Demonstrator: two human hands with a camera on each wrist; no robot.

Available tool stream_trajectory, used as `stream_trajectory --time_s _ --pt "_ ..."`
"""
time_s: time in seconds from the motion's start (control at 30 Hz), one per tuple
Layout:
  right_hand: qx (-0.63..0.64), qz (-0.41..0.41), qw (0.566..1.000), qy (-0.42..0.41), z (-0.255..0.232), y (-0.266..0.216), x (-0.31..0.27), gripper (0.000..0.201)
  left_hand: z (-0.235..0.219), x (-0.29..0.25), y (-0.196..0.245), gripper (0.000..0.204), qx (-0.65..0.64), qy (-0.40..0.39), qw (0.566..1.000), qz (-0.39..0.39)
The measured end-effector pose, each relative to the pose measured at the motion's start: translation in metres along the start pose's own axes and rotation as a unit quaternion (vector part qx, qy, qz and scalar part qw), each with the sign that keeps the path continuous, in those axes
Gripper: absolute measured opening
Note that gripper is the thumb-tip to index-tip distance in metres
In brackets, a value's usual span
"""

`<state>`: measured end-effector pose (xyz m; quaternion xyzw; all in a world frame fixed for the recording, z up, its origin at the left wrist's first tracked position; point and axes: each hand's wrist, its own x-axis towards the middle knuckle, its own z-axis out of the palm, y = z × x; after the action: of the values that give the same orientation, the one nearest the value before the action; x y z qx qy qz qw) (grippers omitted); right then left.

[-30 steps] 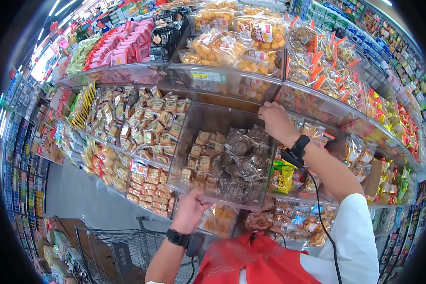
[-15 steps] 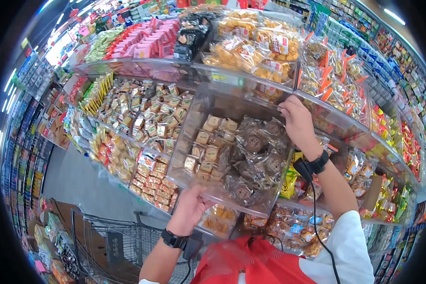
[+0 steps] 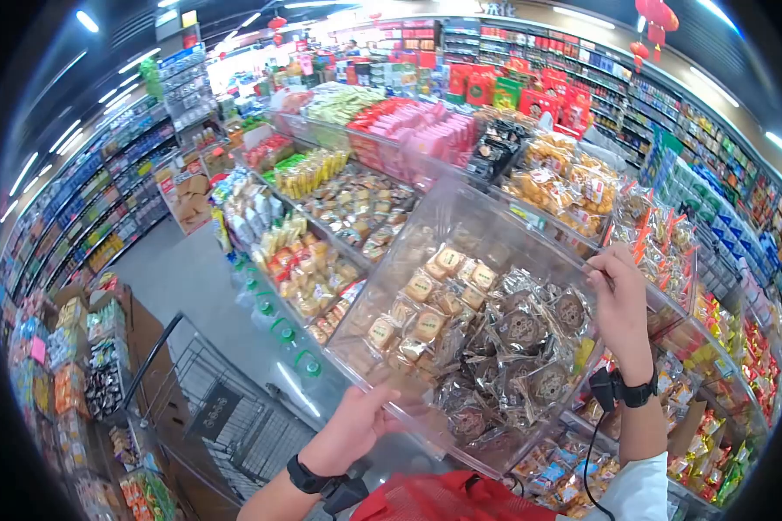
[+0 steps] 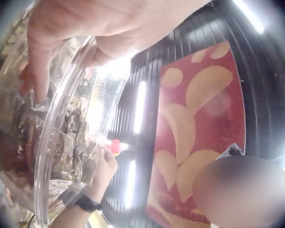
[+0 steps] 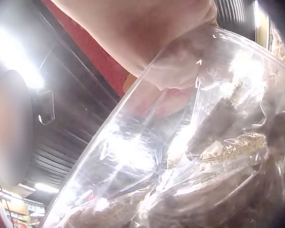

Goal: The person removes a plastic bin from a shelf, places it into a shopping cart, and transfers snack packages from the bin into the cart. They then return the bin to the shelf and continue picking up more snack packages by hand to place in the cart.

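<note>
A clear plastic bin [image 3: 391,286] holds light square wrapped biscuits [image 3: 427,325] on its left and dark round wrapped cookies [image 3: 517,328] on its right. The left hand [image 3: 356,427] grips the bin's near-left edge; in the left wrist view that hand [image 4: 99,28] has fingers over the clear rim [image 4: 52,118]. At the bin's far-right side, the right hand [image 3: 621,304] curls its fingers over the rim. The right wrist view has the right hand [image 5: 156,38] behind the clear wall [image 5: 128,137], with dark wrapped pieces inside.
Tiered bins of packaged snacks surround it, with pink packets [image 3: 434,130] behind and puffed snack bags [image 3: 565,187] at the back right. A wire shopping cart [image 3: 226,408] stands at the lower left on the grey floor [image 3: 208,278], near green round things [image 3: 308,363].
The bin, held by both hands, has come up and nearer, showing larger and farther right. The head view has tilted up, bringing the store's far shelves and ceiling lights in.
</note>
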<state>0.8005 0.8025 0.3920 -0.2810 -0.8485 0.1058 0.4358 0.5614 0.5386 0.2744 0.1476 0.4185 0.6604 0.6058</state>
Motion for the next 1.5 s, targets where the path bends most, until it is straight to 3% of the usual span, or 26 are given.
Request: stream_trajectory --time_s 0.13,0.27,0.33,0.43,0.57,0.77,0.93,1.1,1.3,1.5 --pt "0.052 -0.061 0.997 -0.023 0.019 -0.073 -0.025 0.011 -0.021 -0.097 -0.002 0.074 -0.004 0.083 0.996 0.03" --pt "0.105 -0.083 0.988 -0.078 0.059 -0.14 -0.063 0.01 -0.065 -0.193 -0.032 0.075 -0.024 0.14 0.987 0.078" --pt "0.139 -0.102 0.978 -0.115 0.086 -0.169 -0.087 0.009 -0.089 -0.239 -0.051 0.076 -0.034 0.179 0.978 0.099" --pt "0.174 -0.12 0.963 -0.169 0.129 -0.212 -0.131 0.008 -0.12 -0.3 -0.075 0.062 -0.031 0.299 0.95 0.089" --pt "0.164 -0.148 0.953 -0.209 0.199 -0.249 -0.198 0.008 -0.194 -0.351 -0.118 0.066 -0.03 0.39 0.916 0.085" --pt "0.209 -0.08 0.932 -0.285 0.284 -0.271 -0.275 0.012 -0.299 -0.358 -0.142 0.061 0.006 0.49 0.871 0.036" --pt "0.195 -0.016 0.93 -0.312 0.329 -0.271 -0.299 0.011 -0.383 -0.331 -0.131 0.055 0.049 0.493 0.868 0.017" --pt "0.157 0.023 0.916 -0.369 0.339 -0.276 -0.33 0.012 -0.46 -0.294 -0.117 0.053 0.045 0.481 0.875 -0.037" --pt "0.128 0.114 0.896 -0.41 0.335 -0.323 -0.394 0.016 -0.53 -0.251 -0.084 0.054 0.098 0.458 0.881 -0.067" --pt "0.084 0.22 0.911 -0.339 0.336 -0.391 -0.435 0.019 -0.564 -0.242 -0.05 0.049 0.21 0.388 0.894 -0.075"
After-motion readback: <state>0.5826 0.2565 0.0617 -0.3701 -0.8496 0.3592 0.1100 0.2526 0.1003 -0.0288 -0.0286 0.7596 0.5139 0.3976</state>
